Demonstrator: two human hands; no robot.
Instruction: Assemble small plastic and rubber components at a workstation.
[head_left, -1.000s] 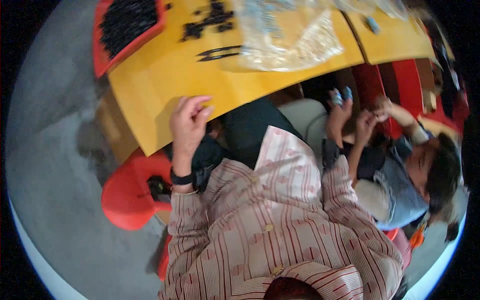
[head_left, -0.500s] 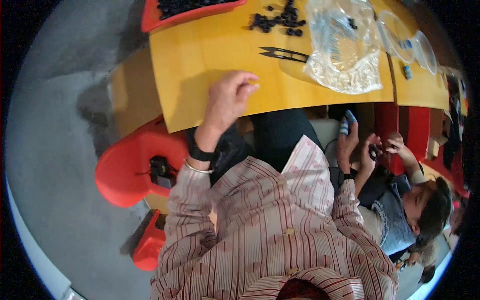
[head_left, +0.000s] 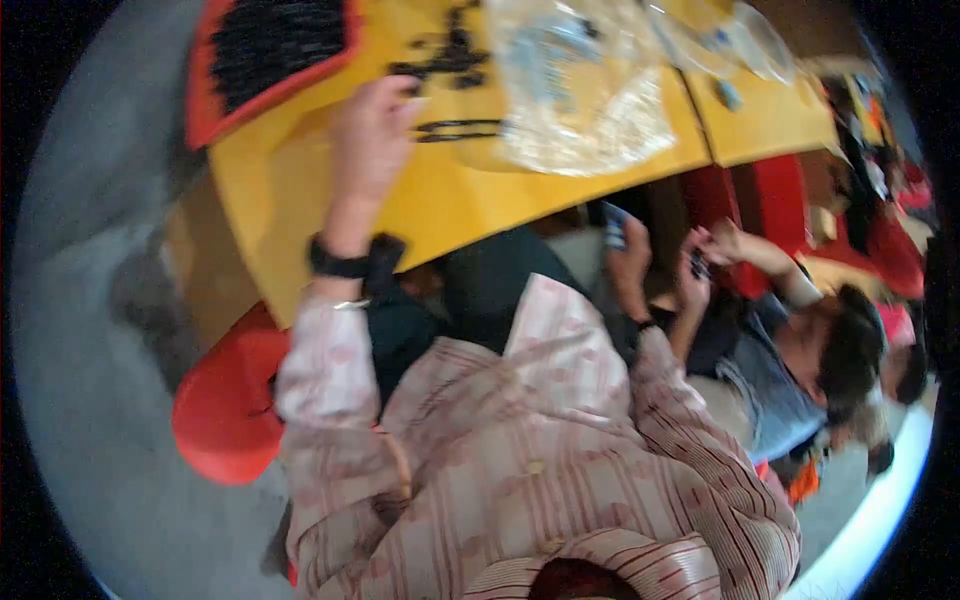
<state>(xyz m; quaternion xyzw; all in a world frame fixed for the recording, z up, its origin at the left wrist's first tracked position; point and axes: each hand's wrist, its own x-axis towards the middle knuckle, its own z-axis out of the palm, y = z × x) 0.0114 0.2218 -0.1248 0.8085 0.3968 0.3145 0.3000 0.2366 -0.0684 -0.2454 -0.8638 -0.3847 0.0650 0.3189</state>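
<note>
My left hand (head_left: 372, 135) is raised over the yellow table (head_left: 290, 180), smeared by motion. Its fingertips reach the near-left edge of a loose group of small black parts (head_left: 455, 60); whether they hold one cannot be made out. Just right of these fingers lies a pair of black thread snips (head_left: 458, 130). My right hand (head_left: 628, 255) is low, beside my lap at the table's front edge, with blue wraps on its fingers. Those fingers look stretched out, and nothing shows in them. Right of the snips lies a crinkled clear plastic bag (head_left: 625, 130).
A red tray (head_left: 345, 45) full of black parts stands at the table's far left. Clear round plastic tubs (head_left: 765, 40) and a small blue piece (head_left: 728, 95) lie far right. A red chair (head_left: 225, 410) is at my left. Close on my right, a person (head_left: 770, 370) handles something small and dark.
My left hand has moved forward and left, from bare tabletop to the black parts. The view has shifted, showing more of the red tray. My right hand stays low by my lap.
</note>
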